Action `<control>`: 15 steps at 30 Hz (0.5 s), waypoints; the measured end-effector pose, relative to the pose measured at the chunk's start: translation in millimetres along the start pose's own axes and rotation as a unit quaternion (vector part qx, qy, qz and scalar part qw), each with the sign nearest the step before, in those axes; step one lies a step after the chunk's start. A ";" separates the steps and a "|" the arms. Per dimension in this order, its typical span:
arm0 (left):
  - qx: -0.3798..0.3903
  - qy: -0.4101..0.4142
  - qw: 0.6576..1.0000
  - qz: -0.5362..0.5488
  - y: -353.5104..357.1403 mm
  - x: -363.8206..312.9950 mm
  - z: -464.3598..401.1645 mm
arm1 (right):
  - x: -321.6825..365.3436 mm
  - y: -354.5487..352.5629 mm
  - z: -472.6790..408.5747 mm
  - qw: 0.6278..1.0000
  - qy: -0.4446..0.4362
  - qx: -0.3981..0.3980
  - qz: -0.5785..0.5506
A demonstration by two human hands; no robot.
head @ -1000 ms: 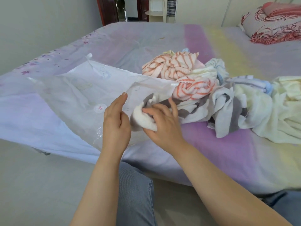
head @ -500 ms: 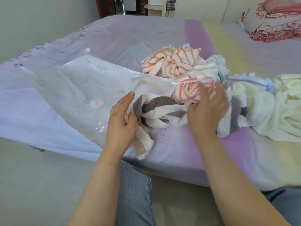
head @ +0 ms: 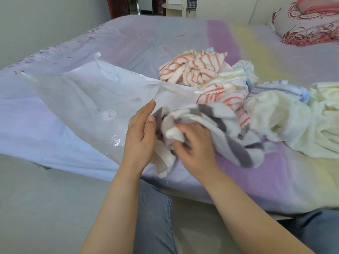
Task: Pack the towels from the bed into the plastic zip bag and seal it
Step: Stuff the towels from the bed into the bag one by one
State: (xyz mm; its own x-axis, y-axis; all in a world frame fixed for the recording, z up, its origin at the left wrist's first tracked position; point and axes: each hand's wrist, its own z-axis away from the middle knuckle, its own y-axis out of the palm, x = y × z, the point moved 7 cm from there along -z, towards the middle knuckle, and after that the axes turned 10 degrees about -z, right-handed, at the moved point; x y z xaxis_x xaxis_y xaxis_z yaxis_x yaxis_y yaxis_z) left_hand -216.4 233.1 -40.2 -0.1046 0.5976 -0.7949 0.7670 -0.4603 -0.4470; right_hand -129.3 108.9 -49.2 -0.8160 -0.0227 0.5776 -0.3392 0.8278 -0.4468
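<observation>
My right hand (head: 194, 143) bunches the grey-striped towel (head: 216, 123) beside the zip bag (head: 88, 99); my left hand (head: 140, 136), fingers straight, steadies its mouth (lift that flap first).

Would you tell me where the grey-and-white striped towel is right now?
In the head view, the grey-and-white striped towel lies at the bed's near edge, gripped by the right hand, between the plastic zip bag and the towel pile.

Home bedroom; bed (head: 165, 39), patterned pillow (head: 308, 19).
</observation>
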 end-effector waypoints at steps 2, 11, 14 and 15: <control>0.000 -0.002 1.000 0.007 -4.1 0.1 1.6 | 4.0 31.6 -9.2 0.989 0.028 0.134 0.051; 0.007 0.009 1.000 -0.009 -5.8 10.3 4.2 | -16.3 -26.0 12.3 0.980 0.061 -0.127 0.143; 0.019 0.019 1.000 -0.012 -1.6 9.3 3.2 | -58.7 -2.0 46.6 0.950 0.227 0.071 0.204; 0.021 0.021 0.999 -0.015 -0.8 9.8 2.4 | -69.0 5.6 55.4 0.927 0.254 0.130 0.244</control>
State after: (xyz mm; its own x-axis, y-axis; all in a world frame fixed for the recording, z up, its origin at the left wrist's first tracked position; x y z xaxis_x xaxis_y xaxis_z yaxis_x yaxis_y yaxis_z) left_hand -219.6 237.7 -48.6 -0.1001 0.6390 -0.7627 0.7361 -0.4681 -0.4889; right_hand -100.8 84.1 -129.4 -0.5979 0.6405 0.4820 -0.1433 0.5062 -0.8504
